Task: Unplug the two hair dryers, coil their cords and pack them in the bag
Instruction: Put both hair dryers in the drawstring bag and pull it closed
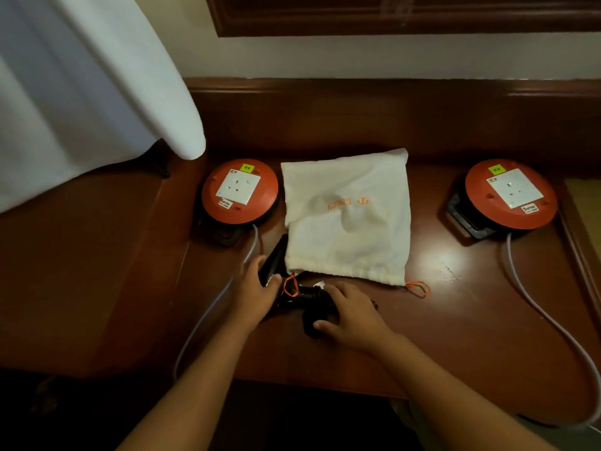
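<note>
A white drawstring bag (348,219) with orange lettering lies flat on the wooden desk (455,320), its mouth toward me, and it bulges slightly. A black hair dryer (274,258) lies at the bag's near left corner, partly under the cloth. My left hand (257,288) grips the dryer's body. My right hand (353,315) holds black coiled cord and the dryer's handle (309,296) just in front of the bag's mouth. An orange drawstring loop (290,285) lies across the black parts between my hands. A second drawstring loop (419,288) lies at the bag's near right corner.
Two orange cable reels, left (240,192) and right (510,195), flank the bag, each with a white socket that has no plug in it. Their grey cables (208,314) trail off the desk's front edge. A white curtain (81,92) hangs at the left.
</note>
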`<action>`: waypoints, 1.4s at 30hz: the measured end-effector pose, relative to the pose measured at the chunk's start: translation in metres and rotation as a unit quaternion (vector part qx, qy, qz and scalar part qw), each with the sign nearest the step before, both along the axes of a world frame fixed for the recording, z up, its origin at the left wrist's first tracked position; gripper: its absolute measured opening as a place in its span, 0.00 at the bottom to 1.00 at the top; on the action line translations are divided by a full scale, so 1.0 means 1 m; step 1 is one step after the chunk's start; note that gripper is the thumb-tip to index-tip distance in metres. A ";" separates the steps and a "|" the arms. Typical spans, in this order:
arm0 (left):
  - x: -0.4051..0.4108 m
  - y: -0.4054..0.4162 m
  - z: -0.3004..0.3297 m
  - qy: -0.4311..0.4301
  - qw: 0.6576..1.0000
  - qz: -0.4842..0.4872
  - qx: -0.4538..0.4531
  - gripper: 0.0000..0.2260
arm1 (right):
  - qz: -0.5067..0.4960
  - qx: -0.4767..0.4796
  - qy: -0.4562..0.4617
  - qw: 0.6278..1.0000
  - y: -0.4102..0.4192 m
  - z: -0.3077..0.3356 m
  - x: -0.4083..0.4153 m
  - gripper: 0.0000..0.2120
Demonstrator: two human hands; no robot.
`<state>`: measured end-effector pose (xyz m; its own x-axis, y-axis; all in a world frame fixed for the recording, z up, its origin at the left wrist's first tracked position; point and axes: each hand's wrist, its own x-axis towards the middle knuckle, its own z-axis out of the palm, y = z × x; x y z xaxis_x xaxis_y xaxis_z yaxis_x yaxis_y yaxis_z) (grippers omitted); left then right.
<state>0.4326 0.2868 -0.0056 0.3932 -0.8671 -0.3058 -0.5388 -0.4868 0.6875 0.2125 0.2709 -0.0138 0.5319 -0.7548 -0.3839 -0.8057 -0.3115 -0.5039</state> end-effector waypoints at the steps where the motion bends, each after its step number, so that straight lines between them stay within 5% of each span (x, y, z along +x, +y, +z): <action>1: -0.002 0.005 -0.002 0.033 0.999 0.021 0.011 0.22 | 0.012 0.010 0.020 1.000 -0.004 -0.005 0.007 0.39; 7: -0.001 0.017 -0.019 0.184 0.978 0.087 0.053 0.26 | 0.033 0.062 0.108 0.992 -0.015 -0.018 0.025 0.45; 18: 0.001 0.056 -0.008 0.226 0.962 0.154 0.028 0.14 | 0.052 -0.001 0.074 0.996 0.013 -0.016 0.026 0.42; 31: -0.004 0.083 0.050 0.243 0.949 0.189 -0.072 0.17 | 0.094 -0.090 0.017 0.991 0.023 0.041 0.009 0.43; 36: -0.020 0.069 0.075 0.247 0.948 0.165 -0.114 0.15 | 0.082 -0.141 0.000 0.987 0.016 0.069 -0.012 0.42; 42: -0.047 0.041 0.095 0.259 0.955 0.105 -0.102 0.24 | 0.042 -0.193 -0.002 0.980 0.005 0.088 -0.045 0.38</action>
<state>0.3860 0.3273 0.0893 0.4058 -0.8485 -0.3396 -0.0059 -0.3740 0.9274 0.1675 0.2763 0.0742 0.5992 -0.7970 -0.0758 -0.7673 -0.5447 -0.3385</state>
